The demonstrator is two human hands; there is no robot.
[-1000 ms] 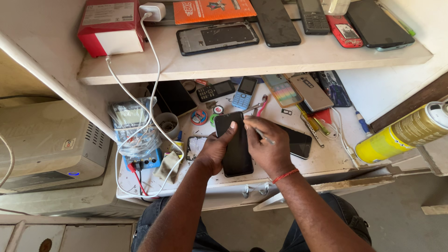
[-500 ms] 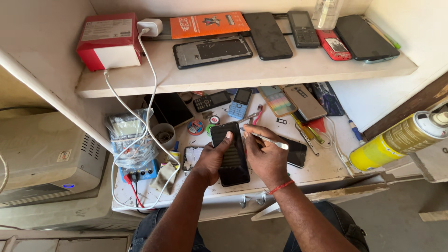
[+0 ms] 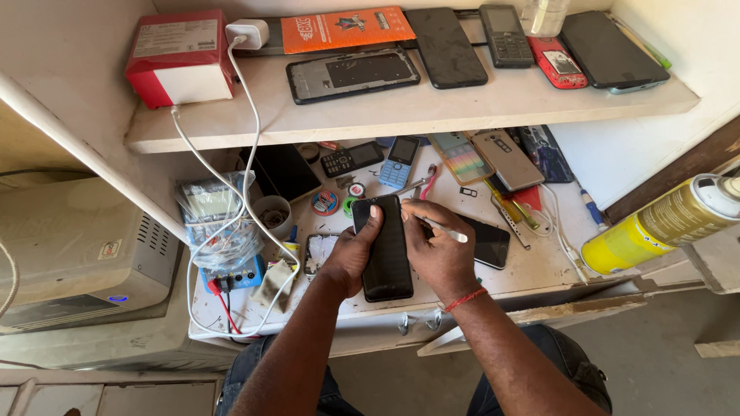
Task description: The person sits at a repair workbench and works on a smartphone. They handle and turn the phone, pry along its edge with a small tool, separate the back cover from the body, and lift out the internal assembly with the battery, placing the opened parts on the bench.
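Black smartphone (image 3: pixel 386 250) lies lengthwise on white worktop (image 3: pixel 539 270), screen up. Left hand (image 3: pixel 351 254) closed round phone's left edge, thumb on top corner. Right hand (image 3: pixel 439 250) against phone's right edge, fingers pinched on thin white tool (image 3: pixel 445 228). Right of phone: second dark phone (image 3: pixel 486 243). Beyond phone: blue keypad phone (image 3: pixel 399 160). Above: shelf (image 3: pixel 416 108).

at the worktop's (image 3: pixel 539 270) front edge, left hand (image 3: pixel 351 254) holds a black phone (image 3: pixel 385 250); right hand (image 3: pixel 439 254) grips a white tool (image 3: pixel 445 229) over it.
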